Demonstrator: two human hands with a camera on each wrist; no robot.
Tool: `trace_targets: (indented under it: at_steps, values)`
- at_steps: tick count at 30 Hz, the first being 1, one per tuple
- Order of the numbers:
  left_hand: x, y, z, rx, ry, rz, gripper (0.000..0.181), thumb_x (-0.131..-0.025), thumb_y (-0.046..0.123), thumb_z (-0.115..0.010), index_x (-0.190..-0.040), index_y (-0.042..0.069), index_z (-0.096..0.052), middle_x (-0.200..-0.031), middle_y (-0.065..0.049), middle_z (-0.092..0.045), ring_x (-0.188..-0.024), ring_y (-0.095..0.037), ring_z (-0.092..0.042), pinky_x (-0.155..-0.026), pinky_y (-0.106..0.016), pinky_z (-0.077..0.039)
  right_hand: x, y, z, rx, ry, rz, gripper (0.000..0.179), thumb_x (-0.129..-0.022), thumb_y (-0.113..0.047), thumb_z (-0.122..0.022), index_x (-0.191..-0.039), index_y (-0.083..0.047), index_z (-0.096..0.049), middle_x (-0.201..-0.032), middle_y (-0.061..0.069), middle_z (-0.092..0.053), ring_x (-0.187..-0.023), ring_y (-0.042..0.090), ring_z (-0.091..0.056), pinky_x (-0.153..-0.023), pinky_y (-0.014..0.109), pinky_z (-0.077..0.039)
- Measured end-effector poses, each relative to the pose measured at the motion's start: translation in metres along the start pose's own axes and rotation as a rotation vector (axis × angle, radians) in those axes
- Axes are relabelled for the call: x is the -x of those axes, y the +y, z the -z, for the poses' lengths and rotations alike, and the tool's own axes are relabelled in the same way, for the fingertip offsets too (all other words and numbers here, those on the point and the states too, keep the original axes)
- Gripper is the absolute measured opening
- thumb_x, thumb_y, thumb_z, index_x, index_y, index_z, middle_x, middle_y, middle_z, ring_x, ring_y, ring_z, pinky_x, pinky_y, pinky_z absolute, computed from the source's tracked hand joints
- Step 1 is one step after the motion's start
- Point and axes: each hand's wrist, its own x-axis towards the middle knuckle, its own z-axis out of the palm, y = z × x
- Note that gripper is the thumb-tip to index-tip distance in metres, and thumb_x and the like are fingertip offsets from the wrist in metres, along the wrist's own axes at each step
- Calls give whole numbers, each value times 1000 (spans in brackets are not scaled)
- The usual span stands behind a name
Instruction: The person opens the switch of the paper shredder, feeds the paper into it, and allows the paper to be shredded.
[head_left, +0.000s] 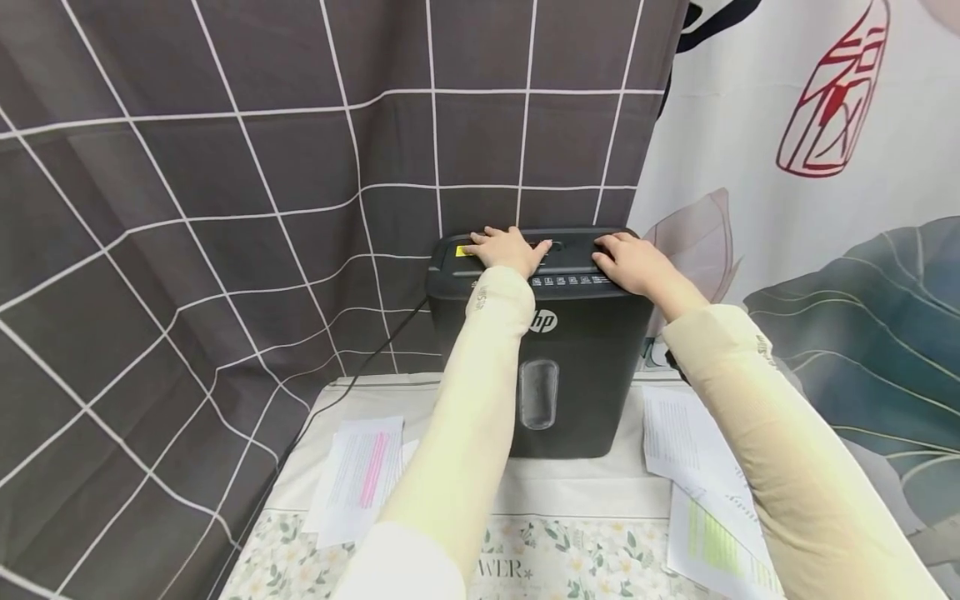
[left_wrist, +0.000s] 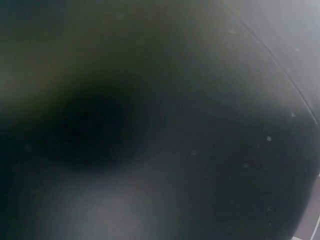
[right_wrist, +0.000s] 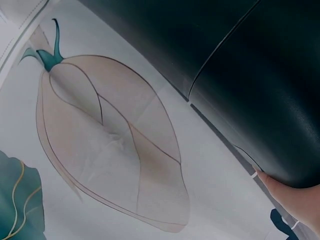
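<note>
A black paper shredder with an HP logo and a small clear window on its front stands upright on the covered table. My left hand lies palm down across the left part of its top, fingers spread, near a yellow label. On the right end of the top rests my right hand, its fingers reaching inward over the lid. The right wrist view shows the shredder's dark side wall and a bit of hand at its edge. The left wrist view is mostly dark and blurred.
Printed sheets with a pink-marked strip lie on the left. More sheets, one marked yellow-green, lie on the right, partly under my right sleeve. A black cord runs left from the shredder. A grey checked curtain hangs behind.
</note>
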Motion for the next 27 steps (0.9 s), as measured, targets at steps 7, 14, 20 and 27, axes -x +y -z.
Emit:
trace_targets:
  at_steps: [7,14,20,27]
  values:
    - [0,0,2,17,13,-4,75,-91,69,-28,-149,22,-28,-154,-15,-27,-139,-39,-29,-111,-55,-28,0,-1,2,-9,7,-5,46,-99,-23,-37,-136,5,-40,-141,31,-37,-127,50,-38,-107,58,-30]
    - [-4,-1,1,38,4,7,70,-92,66,-30,-147,23,-34,-154,-12,-27,-139,-41,-28,-110,-59,-26,1,-1,2,-20,-10,5,47,-100,-23,-37,-137,5,-40,-142,31,-36,-128,50,-36,-108,57,-29]
    - [-4,1,-3,89,4,21,67,-93,64,-29,-148,26,-31,-156,-8,-24,-142,-40,-23,-112,-60,-20,1,2,2,-23,-8,6,46,-100,-23,-37,-137,4,-40,-142,31,-35,-128,49,-36,-108,57,-29]
    - [-2,0,-4,105,2,27,63,-94,63,-29,-148,29,-30,-156,-5,-25,-143,-36,-22,-113,-59,-19,1,3,1,-36,-27,3,48,-100,-25,-36,-138,4,-39,-142,31,-34,-129,50,-35,-108,58,-28]
